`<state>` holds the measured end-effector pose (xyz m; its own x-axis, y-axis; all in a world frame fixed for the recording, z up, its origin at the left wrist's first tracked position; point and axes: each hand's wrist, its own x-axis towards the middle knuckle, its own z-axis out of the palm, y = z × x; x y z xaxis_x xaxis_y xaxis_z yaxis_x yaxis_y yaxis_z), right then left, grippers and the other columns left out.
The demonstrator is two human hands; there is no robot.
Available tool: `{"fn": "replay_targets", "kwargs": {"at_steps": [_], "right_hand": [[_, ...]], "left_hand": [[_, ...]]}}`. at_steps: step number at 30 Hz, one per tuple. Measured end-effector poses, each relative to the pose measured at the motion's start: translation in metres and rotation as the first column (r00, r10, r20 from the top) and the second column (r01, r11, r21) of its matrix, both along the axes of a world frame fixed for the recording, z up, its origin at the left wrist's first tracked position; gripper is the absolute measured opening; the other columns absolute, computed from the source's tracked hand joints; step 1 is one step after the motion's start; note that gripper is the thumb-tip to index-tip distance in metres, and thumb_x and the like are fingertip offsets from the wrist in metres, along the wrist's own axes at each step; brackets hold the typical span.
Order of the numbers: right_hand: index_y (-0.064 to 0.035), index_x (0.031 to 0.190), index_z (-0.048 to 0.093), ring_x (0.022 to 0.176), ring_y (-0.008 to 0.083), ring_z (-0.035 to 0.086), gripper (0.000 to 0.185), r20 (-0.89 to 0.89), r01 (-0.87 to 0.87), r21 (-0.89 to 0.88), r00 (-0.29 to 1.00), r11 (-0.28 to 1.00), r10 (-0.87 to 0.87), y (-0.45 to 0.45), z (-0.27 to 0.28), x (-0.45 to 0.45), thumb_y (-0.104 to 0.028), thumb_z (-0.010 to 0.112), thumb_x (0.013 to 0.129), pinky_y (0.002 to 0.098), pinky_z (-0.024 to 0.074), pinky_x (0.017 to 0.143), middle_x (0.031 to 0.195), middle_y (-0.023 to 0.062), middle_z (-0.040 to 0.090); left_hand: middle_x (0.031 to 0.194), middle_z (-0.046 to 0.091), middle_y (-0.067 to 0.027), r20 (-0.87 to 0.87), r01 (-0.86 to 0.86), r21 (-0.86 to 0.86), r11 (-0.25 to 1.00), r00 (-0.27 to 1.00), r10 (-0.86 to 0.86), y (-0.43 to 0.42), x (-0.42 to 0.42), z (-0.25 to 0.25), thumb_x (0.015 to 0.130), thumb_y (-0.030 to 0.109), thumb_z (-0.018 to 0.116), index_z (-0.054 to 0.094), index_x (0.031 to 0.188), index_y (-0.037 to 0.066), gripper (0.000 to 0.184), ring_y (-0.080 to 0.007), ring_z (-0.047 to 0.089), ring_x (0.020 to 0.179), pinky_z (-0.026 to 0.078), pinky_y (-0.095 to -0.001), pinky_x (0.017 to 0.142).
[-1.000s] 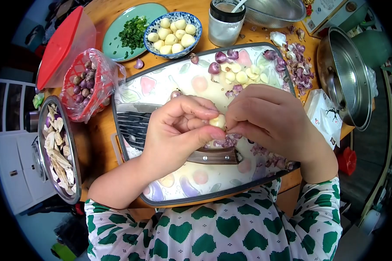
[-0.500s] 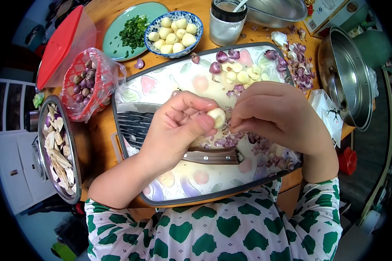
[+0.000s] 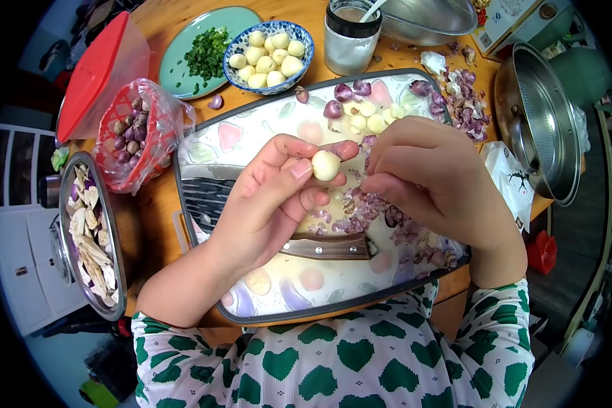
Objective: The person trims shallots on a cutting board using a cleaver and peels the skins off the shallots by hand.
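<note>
Between the thumb and fingers of my left hand (image 3: 268,187) is a round, cream-coloured peeled garlic bulb (image 3: 326,165), held above the patterned cutting board (image 3: 360,279). Just to its right, my right hand (image 3: 425,173) is closed with curled fingers, apart from the bulb; its fingertips hide whatever they may hold. Below both hands lie purple skin scraps (image 3: 367,207). A broad knife (image 3: 326,246) with a wooden handle rests on the board, partly behind my left hand and wrist. Pale peeled bulbs (image 3: 376,123) and a few purple unpeeled ones (image 3: 333,109) sit at the board's far side.
Behind the board stand a blue-patterned bowl (image 3: 304,66) of peeled bulbs, a green plate (image 3: 177,54) with chopped greens and a jar (image 3: 350,51). At left are a red basket (image 3: 105,146) of purple bulbs and a metal bowl (image 3: 120,272). A steel pan (image 3: 557,136) stands right.
My left hand has turned and drawn slightly left, so the bulb faces me more fully. My right hand's fingers have shifted slightly and curled more.
</note>
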<state>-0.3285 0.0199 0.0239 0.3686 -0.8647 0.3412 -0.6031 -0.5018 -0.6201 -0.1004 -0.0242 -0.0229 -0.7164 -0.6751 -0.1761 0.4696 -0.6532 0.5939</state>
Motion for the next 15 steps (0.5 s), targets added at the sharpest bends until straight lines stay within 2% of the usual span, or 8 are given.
{"fn": "replay_targets", "kwargs": {"at_steps": [1, 4, 5, 7, 11, 15], "right_hand": [[-0.0034, 0.075, 0.059, 0.074, 0.0241, 0.062, 0.024, -0.028, 0.001, -0.044, 1.000, 0.999, -0.002, -0.001, 0.000, 0.000, -0.003, 0.082, 0.071, 0.0319, 0.0476, 0.062, 0.079, 0.0073, 0.062], [-0.0037, 0.077, 0.063, 0.074, 0.0240, 0.063, 0.017, 0.035, 0.082, 0.096, 0.996, 0.992, -0.086, 0.003, 0.008, 0.003, -0.003, 0.079, 0.073, 0.0325, 0.0481, 0.063, 0.080, 0.0067, 0.064], [-0.0042, 0.079, 0.065, 0.074, 0.0238, 0.064, 0.015, 0.032, 0.063, 0.070, 0.997, 0.996, -0.065, 0.002, 0.006, 0.002, -0.004, 0.079, 0.073, 0.0327, 0.0482, 0.062, 0.080, 0.0063, 0.065], [-0.0051, 0.083, 0.069, 0.073, 0.0233, 0.065, 0.014, 0.025, 0.023, 0.020, 0.999, 1.000, -0.024, 0.001, 0.000, -0.001, -0.004, 0.079, 0.073, 0.0332, 0.0484, 0.061, 0.080, 0.0056, 0.067], [-0.0068, 0.088, 0.073, 0.070, 0.0219, 0.066, 0.019, -0.035, 0.077, 0.022, 0.996, 0.997, -0.077, 0.003, 0.001, -0.001, -0.004, 0.080, 0.071, 0.0323, 0.0493, 0.061, 0.080, 0.0047, 0.068], [-0.0072, 0.090, 0.075, 0.067, 0.0212, 0.066, 0.019, 0.082, 0.073, -0.138, 0.995, 0.988, -0.062, 0.000, 0.003, 0.004, -0.007, 0.081, 0.071, 0.0301, 0.0502, 0.060, 0.080, 0.0056, 0.068]], "left_hand": [[0.138, 0.053, -0.0213, -0.028, 0.016, 0.010, 1.000, 0.999, -0.016, -0.001, 0.001, 0.000, 0.103, 0.012, 0.050, 0.055, 0.115, 0.009, 0.013, -0.0176, 0.064, 0.100, 0.053, -0.0242, 0.083], [0.140, 0.050, -0.0208, -0.125, 0.068, -0.002, 0.998, 0.990, -0.068, -0.006, 0.003, -0.007, 0.102, 0.010, 0.048, 0.054, 0.117, 0.009, 0.017, -0.0193, 0.063, 0.105, 0.052, -0.0264, 0.086], [0.140, 0.050, -0.0202, -0.159, 0.085, -0.013, 0.996, 0.984, -0.086, -0.007, 0.004, -0.009, 0.102, 0.010, 0.047, 0.054, 0.119, 0.008, 0.018, -0.0199, 0.062, 0.106, 0.052, -0.0271, 0.087], [0.138, 0.051, -0.0187, -0.130, 0.079, -0.045, 0.996, 0.988, -0.084, -0.006, 0.005, -0.009, 0.102, 0.010, 0.049, 0.053, 0.120, 0.008, 0.019, -0.0192, 0.062, 0.107, 0.052, -0.0272, 0.087], [0.132, 0.055, -0.0149, -0.106, 0.044, -0.144, 0.989, 0.993, -0.059, -0.003, 0.004, -0.010, 0.098, 0.003, 0.054, 0.052, 0.123, 0.007, 0.025, -0.0160, 0.061, 0.109, 0.051, -0.0274, 0.090], [0.125, 0.060, -0.0111, -0.010, -0.009, -0.277, 0.961, 1.000, 0.007, 0.001, 0.001, -0.010, 0.092, -0.008, 0.060, 0.052, 0.120, 0.004, 0.032, -0.0122, 0.060, 0.110, 0.050, -0.0260, 0.093]]}}
